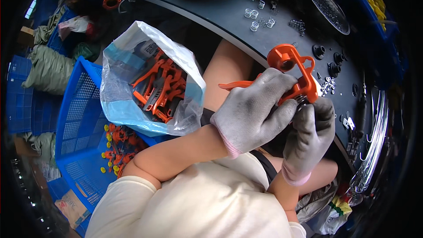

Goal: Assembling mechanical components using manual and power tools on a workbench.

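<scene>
Two gloved hands, left hand (253, 112) gripping orange plastic part (294, 72), right hand (310, 134) beneath

Orange plastic part (296, 72) in gloved hands

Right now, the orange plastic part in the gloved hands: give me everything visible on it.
The orange plastic part looks like moulded, glossy plastic: a round threaded socket on top, an open loop frame beside it, and a long thin lever pointing toward the person's left. It is held up over the dark table. The left hand, in a grey glove, wraps its middle; the right hand pinches a dark ring-like piece at its lower end. What that piece is cannot be told.
</scene>
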Demonstrator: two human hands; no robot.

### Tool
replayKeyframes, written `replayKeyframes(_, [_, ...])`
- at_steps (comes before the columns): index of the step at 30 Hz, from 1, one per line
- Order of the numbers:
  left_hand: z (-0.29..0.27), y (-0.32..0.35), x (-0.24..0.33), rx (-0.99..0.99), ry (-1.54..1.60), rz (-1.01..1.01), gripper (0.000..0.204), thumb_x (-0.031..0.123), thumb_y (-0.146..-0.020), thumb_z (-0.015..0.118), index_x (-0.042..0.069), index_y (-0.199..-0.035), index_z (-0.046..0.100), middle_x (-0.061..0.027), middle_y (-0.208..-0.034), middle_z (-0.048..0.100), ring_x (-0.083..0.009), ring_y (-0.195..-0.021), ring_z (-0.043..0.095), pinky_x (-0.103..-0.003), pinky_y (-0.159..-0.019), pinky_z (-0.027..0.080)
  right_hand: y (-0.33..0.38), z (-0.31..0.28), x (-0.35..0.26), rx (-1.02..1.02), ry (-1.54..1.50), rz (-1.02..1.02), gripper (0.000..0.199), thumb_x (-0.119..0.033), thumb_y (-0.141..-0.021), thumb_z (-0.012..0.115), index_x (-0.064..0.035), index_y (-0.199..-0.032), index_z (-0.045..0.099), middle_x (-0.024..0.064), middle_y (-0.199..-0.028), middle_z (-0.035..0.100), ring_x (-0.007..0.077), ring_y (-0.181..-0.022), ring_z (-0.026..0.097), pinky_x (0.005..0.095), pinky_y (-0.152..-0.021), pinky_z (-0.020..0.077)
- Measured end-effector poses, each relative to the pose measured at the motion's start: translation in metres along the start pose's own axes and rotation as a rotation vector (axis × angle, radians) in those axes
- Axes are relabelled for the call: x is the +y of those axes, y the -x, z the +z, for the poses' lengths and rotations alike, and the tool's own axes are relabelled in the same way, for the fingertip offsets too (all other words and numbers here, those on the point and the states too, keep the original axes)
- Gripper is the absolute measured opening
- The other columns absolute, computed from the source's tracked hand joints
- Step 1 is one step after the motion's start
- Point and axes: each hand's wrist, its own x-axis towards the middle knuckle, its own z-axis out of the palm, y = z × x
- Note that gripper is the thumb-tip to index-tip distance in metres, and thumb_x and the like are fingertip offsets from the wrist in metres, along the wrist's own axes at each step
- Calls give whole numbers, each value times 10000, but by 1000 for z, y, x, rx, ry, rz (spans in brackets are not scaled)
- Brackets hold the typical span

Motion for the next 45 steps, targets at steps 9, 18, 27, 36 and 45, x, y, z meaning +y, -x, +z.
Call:
replayKeyframes(9, [8, 17, -9, 92, 367, -334, 316, 181, -940, 424, -31, -1157, 513, -66, -927, 577, -117, -754, 543, -257, -695, 461, 2, -7, -4, -191, 278, -157, 207, -93, -786, 688, -11, -953, 598, 133, -847, 595, 279, -729, 617, 344, -672, 491])
replayKeyframes(18, [13, 10, -7, -5, 498, -449, 376, 350, -938, 538, -9, -1041, 485, -82, -908, 493, -90, -440, 460, -201, -372, 415, -53, -198, -46, 382, 1302, -374, 150, -44, -844, 610, -2, -972, 678, 127, -931, 664, 261, -775, 650, 302, -721, 505])
replayKeyframes(27, [20, 9, -17, 9, 473, -471, 419, 397, -925, 563, 11, -1070, 489, -77, -890, 497, -80, -453, 473, -194, -359, 422, -60, -293, -71, 225, 1722, 235, 631, -426, -807, 681, -61, -1288, 499, 212, -1139, 613, 344, -1053, 613, 415, -913, 475])
replayKeyframes(36, [24, 6, -14, 21, 409, -485, 387, 383, -959, 496, 17, -1084, 479, -63, -880, 490, -80, -446, 462, -201, -363, 429, -103, -335, -130, 174, 1538, 231, 390, -159, -871, 610, -79, -1251, 578, 208, -998, 675, 259, -921, 671, 360, -794, 517])
replayKeyframes(45, [26, 8, -22, 23, 438, -463, 352, 351, -977, 463, 18, -1093, 470, -64, -899, 482, -86, -448, 458, -213, -360, 428, -108, -354, -80, 115, 1704, 314, 589, -368, -851, 641, -141, -1361, 451, 190, -1190, 570, 359, -1131, 560, 412, -973, 438])
